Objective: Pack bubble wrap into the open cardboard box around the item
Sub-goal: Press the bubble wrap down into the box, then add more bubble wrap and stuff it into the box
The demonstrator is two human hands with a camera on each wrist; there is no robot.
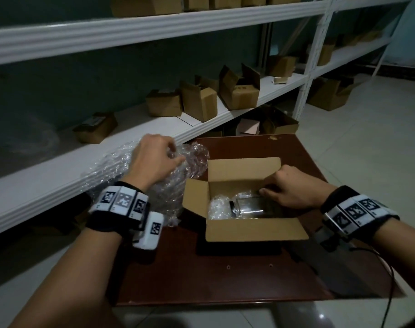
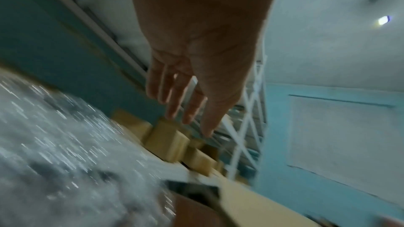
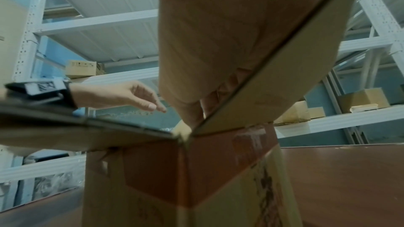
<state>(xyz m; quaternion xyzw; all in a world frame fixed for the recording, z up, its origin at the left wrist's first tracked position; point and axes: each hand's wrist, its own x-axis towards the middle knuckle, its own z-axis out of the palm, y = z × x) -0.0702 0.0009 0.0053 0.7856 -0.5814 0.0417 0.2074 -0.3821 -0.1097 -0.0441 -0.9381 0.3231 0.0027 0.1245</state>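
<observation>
One loose heap of bubble wrap (image 1: 121,169) sits crinkled and glossy at the table's left edge, just left of the open cardboard box (image 1: 246,207), spilling against the white shelf (image 1: 66,176) behind. The left hand (image 1: 154,159) is right over that heap; from the head view the fingers (image 1: 175,159) curve down towards the plastic, but the left wrist view shows them fairly straight and spread, holding nothing. Whether they touch the wrap, I cannot tell. Inside the box lies a clear jar (image 1: 246,207) on its side, with some bubble wrap already tucked at its left end. The right hand (image 1: 289,188) reaches into the box's right side, fingers curled over the inner wall beside the flap. The box is plain brown corrugated card, four flaps splayed, standing on a dark reddish-brown table (image 1: 225,275). More small cardboard boxes (image 1: 199,100) line the shelf.
</observation>
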